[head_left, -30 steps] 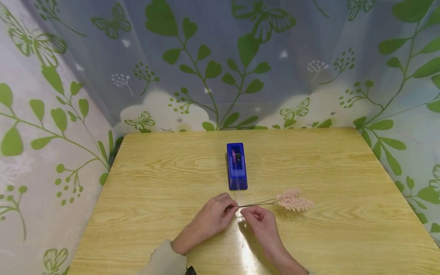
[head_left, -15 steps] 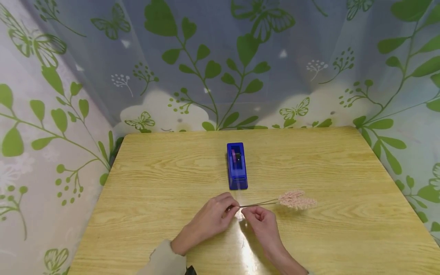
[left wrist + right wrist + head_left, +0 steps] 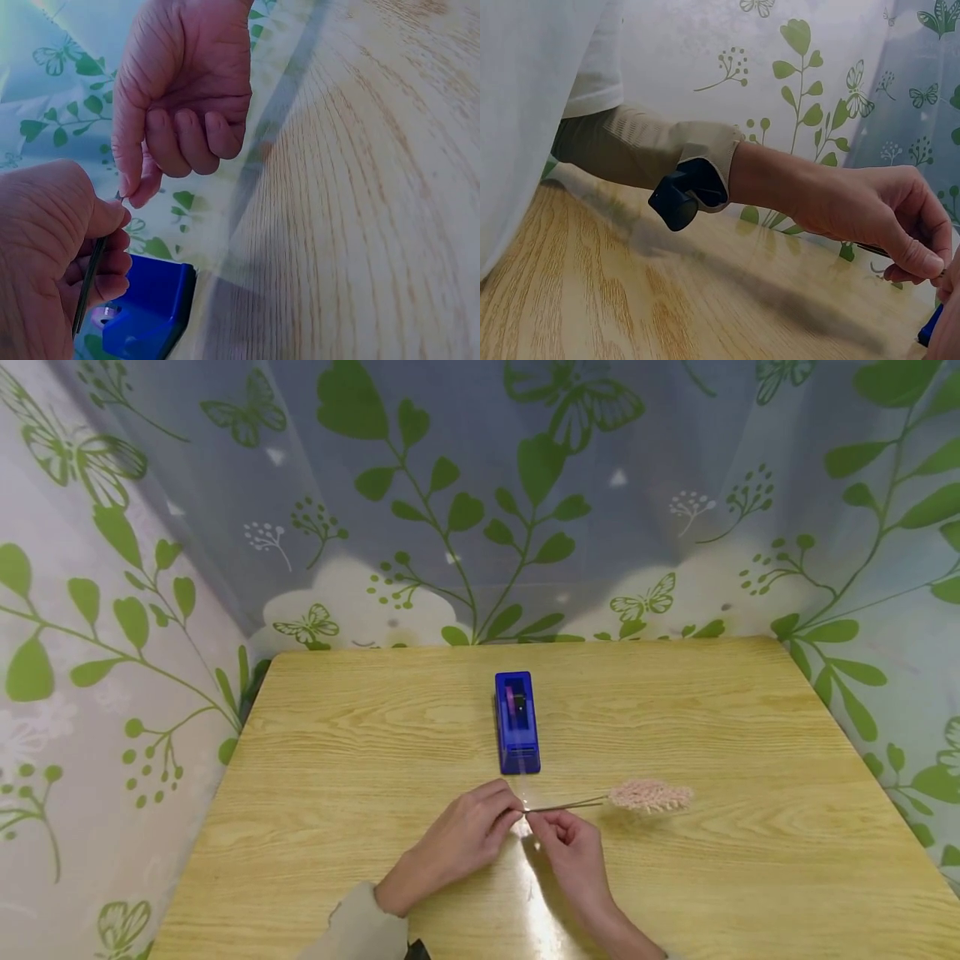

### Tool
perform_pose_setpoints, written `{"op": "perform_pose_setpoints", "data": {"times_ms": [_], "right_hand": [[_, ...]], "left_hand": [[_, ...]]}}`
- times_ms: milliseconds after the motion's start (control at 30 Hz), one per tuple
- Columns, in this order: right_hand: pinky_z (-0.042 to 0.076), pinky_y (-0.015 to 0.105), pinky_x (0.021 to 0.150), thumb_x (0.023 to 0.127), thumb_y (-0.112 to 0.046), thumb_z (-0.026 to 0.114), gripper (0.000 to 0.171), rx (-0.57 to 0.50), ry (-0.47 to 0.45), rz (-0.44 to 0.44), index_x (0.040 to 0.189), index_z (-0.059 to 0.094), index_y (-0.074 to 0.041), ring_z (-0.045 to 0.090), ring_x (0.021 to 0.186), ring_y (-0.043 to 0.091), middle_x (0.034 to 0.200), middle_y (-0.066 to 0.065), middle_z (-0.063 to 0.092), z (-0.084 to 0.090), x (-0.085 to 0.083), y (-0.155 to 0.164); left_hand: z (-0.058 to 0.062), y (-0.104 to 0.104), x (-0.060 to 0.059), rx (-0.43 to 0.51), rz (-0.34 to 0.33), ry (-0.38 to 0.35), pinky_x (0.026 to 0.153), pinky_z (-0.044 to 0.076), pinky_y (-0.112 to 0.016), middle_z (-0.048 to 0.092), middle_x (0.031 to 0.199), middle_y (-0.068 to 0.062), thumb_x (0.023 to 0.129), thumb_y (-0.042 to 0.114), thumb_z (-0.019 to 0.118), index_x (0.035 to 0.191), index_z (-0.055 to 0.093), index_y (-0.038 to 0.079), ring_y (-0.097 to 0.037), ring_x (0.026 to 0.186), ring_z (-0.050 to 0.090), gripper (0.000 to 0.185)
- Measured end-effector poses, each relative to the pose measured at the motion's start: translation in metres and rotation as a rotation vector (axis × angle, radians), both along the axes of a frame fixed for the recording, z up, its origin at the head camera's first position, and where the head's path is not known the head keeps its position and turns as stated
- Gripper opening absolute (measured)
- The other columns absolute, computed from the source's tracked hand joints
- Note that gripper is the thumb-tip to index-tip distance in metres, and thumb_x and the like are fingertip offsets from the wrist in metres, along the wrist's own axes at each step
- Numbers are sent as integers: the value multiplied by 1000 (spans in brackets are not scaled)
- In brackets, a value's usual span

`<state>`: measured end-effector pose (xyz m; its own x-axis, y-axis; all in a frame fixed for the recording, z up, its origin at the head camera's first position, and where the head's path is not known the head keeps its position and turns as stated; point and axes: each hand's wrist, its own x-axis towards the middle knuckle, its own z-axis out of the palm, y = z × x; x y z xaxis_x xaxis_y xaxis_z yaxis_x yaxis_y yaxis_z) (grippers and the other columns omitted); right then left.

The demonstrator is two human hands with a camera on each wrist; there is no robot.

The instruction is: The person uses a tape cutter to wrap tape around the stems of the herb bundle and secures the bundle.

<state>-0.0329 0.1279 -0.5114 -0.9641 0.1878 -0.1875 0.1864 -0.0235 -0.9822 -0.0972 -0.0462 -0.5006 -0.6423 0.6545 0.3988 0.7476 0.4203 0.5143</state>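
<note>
Both hands pinching the thin stem (image 3: 562, 805): left hand (image 3: 459, 839) and right hand (image 3: 572, 847) together at its bare end. Pink plume (image 3: 649, 796) now flatter, turned since a second ago. Blue tape dispenser (image 3: 517, 723) untouched just beyond.

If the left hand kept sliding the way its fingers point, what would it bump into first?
Probably the right hand: the left hand points along the table at it, both pinching the stem. The tape dispenser sits off that line.

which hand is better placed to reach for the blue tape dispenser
Probably the right hand: the left hand pinches the stem end of the pink sprig, and the tape dispenser sits just beyond both hands.
</note>
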Motion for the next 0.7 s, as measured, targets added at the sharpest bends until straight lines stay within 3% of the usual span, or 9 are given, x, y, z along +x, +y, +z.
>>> {"op": "perform_pose_setpoints", "data": {"times_ms": [367,700], "right_hand": [[30,17,50,97,-19,77,25,15,-10,-36,98,73,6,38,54,4,61,-6,49,-2,-1,1],[31,19,52,100,-18,71,32,-173,-76,13,106,69,13,35,52,5,57,-9,40,0,0,1]], "left_hand": [[3,-1,0,-6,1,8,75,54,-16,65,93,3,100,8,69,99,74,8,-8,81,61,5],[2,-1,-1,1,-8,31,78,54,-15,66,95,3,100,7,69,100,73,10,-8,83,63,5]]}}
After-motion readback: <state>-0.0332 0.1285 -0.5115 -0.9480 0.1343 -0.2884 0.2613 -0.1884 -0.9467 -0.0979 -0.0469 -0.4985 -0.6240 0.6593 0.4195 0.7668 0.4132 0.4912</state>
